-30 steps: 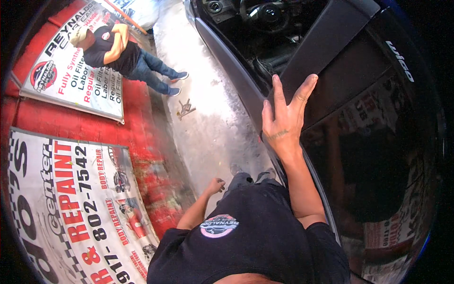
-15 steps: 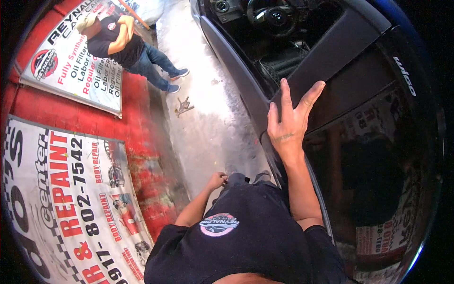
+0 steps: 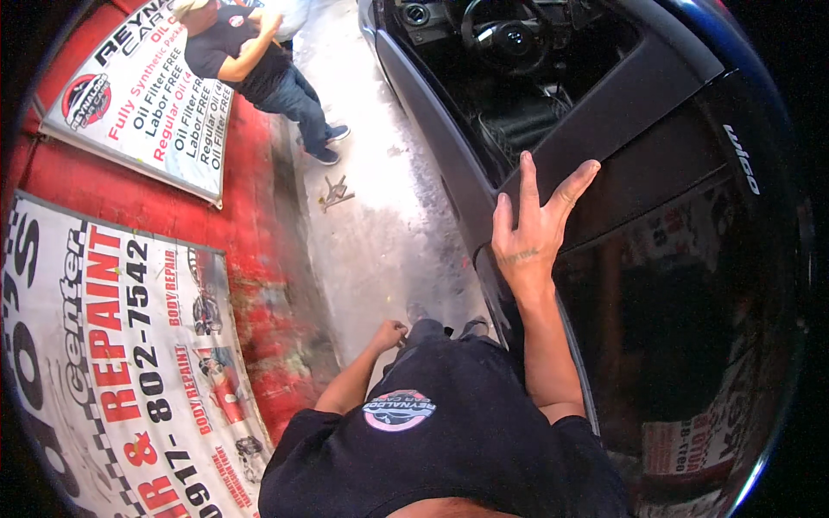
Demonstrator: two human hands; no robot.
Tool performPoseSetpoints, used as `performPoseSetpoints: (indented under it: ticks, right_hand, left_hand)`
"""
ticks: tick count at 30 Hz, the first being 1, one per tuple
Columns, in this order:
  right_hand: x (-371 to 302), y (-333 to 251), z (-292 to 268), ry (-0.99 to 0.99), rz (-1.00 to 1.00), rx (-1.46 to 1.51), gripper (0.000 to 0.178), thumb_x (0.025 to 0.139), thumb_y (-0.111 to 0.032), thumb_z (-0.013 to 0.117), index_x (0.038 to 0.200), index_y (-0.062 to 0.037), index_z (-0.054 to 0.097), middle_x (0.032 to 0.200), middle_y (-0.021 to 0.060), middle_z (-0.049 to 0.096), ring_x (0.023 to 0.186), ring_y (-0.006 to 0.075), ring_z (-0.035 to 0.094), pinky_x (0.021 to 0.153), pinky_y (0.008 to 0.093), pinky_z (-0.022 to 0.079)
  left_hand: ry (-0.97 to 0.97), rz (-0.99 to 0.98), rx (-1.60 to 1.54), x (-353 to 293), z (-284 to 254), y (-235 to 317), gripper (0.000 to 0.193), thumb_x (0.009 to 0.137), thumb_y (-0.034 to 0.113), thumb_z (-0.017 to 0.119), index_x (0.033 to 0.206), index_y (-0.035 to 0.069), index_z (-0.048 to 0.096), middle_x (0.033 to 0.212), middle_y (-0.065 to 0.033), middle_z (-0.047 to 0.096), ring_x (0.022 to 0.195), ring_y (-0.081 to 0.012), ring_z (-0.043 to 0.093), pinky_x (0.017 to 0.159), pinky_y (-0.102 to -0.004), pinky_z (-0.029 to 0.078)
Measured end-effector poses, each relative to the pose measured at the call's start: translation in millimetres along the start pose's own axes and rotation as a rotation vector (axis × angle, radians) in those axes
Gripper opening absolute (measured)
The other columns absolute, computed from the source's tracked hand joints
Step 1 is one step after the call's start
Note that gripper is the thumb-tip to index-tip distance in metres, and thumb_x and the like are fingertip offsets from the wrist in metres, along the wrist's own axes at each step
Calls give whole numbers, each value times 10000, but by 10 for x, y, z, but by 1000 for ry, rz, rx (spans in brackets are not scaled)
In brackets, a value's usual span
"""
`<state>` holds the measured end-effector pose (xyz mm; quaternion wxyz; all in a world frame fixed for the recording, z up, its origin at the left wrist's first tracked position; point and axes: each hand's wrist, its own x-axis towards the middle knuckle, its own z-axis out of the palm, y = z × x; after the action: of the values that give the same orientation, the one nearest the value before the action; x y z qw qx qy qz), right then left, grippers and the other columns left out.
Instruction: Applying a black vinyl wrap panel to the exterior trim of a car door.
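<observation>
My right hand [image 3: 532,229] is raised at the side of a dark car [image 3: 609,194], its fingers spread apart and nothing in it. It overlaps the bodywork behind the open window; whether it touches the panel I cannot tell. Lower down, my left hand [image 3: 392,333] hangs beside my left leg with its fingers curled in. What those fingers hold, if anything, is hidden. Through the window the steering wheel [image 3: 511,41] and a black seat [image 3: 516,121] are visible.
Left of the concrete floor [image 3: 380,233] runs a red wall [image 3: 268,302] with two printed banners [image 3: 211,186]. Another person [image 3: 298,91] in a dark shirt and jeans stands ahead on the left. A small metal stand [image 3: 337,192] lies on the floor near them.
The other person has unfolded their arms and raised their hands in front of the chest. My hands keep nearly the same pose, while the view has shifted slightly.
</observation>
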<state>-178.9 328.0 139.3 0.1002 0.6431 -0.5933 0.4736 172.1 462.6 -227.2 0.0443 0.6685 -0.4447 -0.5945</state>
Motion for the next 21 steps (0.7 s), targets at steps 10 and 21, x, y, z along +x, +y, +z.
performPoseSetpoints:
  ticks: [10, 21]
  right_hand:
    - [4, -4, -14, -1, -5, 2, 589, 843, -82, 695, 1414, -41, 557, 1582, 439, -93, 1452, 663, 32, 1192, 660, 196]
    - [15, -37, -7, 16, 33, 21, 583, 853, -71, 690, 1423, -57, 566, 1636, 346, -118, 1514, 552, -37, 1231, 564, 157]
  left_hand:
    - [10, 5, -2, 9, -44, 45, 326, 952, 148, 598, 1108, -132, 660, 874, -221, 726, 736, -273, 731, 632, -379, 616]
    - [-2, 46, 5, 23, -57, 31, 320, 949, 146, 597, 1115, -117, 674, 853, -216, 737, 704, -269, 733, 643, -371, 599]
